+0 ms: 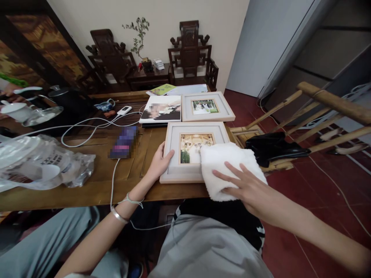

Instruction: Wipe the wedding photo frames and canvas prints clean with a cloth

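Observation:
A pale wooden picture frame (176,133) with a photo lies flat at the near edge of the wooden table (87,189). My left hand (159,162) grips its left side, thumb on the front of the frame. A white fluffy cloth (223,162) covers the frame's right part and hangs over the table edge. My right hand (246,185) lies flat on the cloth with fingers stretched out. A second, similar frame (223,112) lies just behind, with a photo print (160,110) to its left.
A phone (124,142) with white charging cables lies left of the frame. Crumpled plastic bags (43,164) sit at the far left, with a kettle and dishes behind. A bamboo chair (319,116) holding a black bag stands to the right. Dark carved chairs line the back wall.

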Tool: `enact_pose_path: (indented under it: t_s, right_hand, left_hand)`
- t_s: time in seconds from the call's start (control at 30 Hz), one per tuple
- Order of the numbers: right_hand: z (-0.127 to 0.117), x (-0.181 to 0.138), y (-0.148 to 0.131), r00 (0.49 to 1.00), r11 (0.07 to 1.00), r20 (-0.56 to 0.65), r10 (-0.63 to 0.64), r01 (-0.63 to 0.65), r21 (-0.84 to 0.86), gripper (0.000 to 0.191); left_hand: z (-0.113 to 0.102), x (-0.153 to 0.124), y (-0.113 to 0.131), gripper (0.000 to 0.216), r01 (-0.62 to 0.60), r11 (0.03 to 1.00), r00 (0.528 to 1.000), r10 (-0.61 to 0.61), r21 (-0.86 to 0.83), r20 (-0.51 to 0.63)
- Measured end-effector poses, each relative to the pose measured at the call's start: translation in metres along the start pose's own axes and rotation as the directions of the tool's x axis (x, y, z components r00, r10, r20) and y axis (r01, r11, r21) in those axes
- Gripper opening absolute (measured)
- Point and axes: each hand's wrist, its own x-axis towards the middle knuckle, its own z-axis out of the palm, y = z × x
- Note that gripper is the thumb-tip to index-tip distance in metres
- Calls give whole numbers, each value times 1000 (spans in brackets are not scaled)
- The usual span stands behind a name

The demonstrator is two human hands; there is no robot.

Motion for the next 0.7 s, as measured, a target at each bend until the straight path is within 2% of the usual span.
enact_pose_path:
  t_s: [0.1, 0.2, 0.27, 0.33, 0.5, 0.57, 0.7]
  right_hand:
    - [0, 23, -6, 999, 999, 28, -41, 40, 27, 82]
    - [1, 59, 5, 997, 998, 41, -64, 65, -21, 82]
    - [0, 85, 21, 999, 996, 23, -47, 49, -75, 81]
    - [-1, 112, 40, 1000, 991, -13, -5, 3, -132, 81]
    - [-12, 181, 74, 994, 958, -88, 58, -80, -275, 72]
    - [-15, 206, 74, 994, 952, -87, 68, -90, -292, 68]
    - [-15, 240, 54, 998, 953, -54, 13, -29, -301, 60]
  left_hand:
    - [-1, -4, -1, 59, -71, 985, 997, 74, 155, -8]
    - [-1, -5, -3, 60, -187, 911, 979, 205, 366, -10]
    - [-1, -5, -5, 57, -302, 846, 949, 312, 438, 51]
    - [-1, -3, -5, 58, -401, 802, 914, 383, 442, 134]
    - [-4, 1, -1, 64, -491, 763, 869, 399, 419, 292]
    - [-5, 2, 0, 61, -500, 760, 862, 393, 416, 320]
    - [-7, 3, 0, 58, -487, 770, 869, 376, 413, 323]
